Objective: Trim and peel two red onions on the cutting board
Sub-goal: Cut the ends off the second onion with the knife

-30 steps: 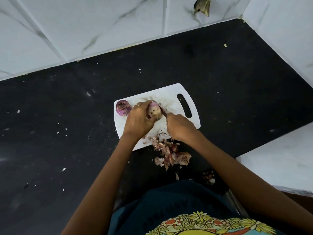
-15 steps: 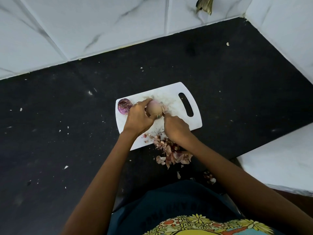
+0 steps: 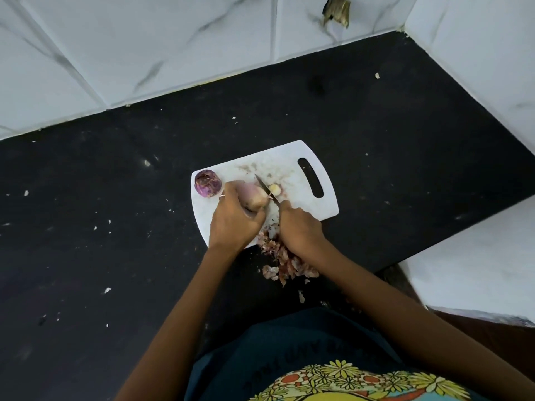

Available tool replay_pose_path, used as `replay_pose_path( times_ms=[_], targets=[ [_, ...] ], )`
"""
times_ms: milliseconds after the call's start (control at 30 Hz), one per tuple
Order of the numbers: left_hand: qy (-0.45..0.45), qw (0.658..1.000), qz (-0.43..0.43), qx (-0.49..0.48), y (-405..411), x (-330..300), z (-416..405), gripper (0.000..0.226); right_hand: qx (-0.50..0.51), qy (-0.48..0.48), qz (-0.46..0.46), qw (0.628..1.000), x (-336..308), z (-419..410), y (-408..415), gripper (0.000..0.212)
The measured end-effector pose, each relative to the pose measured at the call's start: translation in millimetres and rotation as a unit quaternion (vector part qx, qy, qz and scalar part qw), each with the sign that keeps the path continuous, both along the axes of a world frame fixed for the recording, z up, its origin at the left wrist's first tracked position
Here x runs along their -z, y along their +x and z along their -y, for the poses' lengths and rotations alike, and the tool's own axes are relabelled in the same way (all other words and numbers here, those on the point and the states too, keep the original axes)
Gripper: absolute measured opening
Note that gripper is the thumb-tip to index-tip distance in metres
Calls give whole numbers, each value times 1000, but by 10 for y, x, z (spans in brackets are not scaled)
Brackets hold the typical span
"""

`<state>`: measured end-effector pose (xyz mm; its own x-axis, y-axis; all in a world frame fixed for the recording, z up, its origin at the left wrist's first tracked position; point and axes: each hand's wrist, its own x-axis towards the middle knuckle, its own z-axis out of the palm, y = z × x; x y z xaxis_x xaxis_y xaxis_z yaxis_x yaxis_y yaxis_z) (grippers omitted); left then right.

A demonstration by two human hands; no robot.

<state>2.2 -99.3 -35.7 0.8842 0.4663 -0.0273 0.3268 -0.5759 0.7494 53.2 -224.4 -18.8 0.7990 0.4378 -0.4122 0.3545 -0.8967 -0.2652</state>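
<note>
On the black tabletop (image 3: pixel 86 212), a white cutting board (image 3: pixel 289 157) lies with its handle slot at the right end. Left hand (image 3: pixel 231 224): fingers curled round a pale, partly peeled onion (image 3: pixel 254 195), which it holds near the middle of the board. Right hand (image 3: pixel 299 227): clenched round the handle of a small knife (image 3: pixel 266 189); the blade points to the far left, its edge lying against the right end of the held onion. Just to the right of the blade, a small cut-off onion end (image 3: pixel 274 189) rests on the board. At the far left corner of the board sits a second onion (image 3: pixel 207 183), purple, apart from both hands. A ring shows on one finger of the left hand. A heap of reddish onion skins (image 3: pixel 285 264) lies at the near edge of the board and spills onto the tabletop, partly under the right wrist. White flecks are scattered across the tabletop. White marbled wall tiles (image 3: pixel 173 39) border the far side.
</note>
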Motion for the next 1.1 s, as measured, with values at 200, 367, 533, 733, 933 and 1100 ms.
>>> replay_pose_path(
  times_ms=[200,367,533,733,933,1100],
  targets=[
    [57,997,-17,-58,16,-4,140,69,3,23,-32,999,-61,75,102,22],
    [108,991,-58,-46,80,-82,102,62,15,35,-29,999,-46,99,95,24],
    [158,977,-140,-10,142,-131,90,70,21,30,-30,999,-62,126,80,25],
    [141,983,-112,-21,93,-126,81,68,19,15,-32,999,-71,141,76,24],
    [99,993,-56,-38,22,-85,125,72,23,12,-36,999,-80,139,89,24],
    [62,996,-20,-60,-35,-158,88,72,29,11,-34,999,-49,140,84,25]
  ],
)
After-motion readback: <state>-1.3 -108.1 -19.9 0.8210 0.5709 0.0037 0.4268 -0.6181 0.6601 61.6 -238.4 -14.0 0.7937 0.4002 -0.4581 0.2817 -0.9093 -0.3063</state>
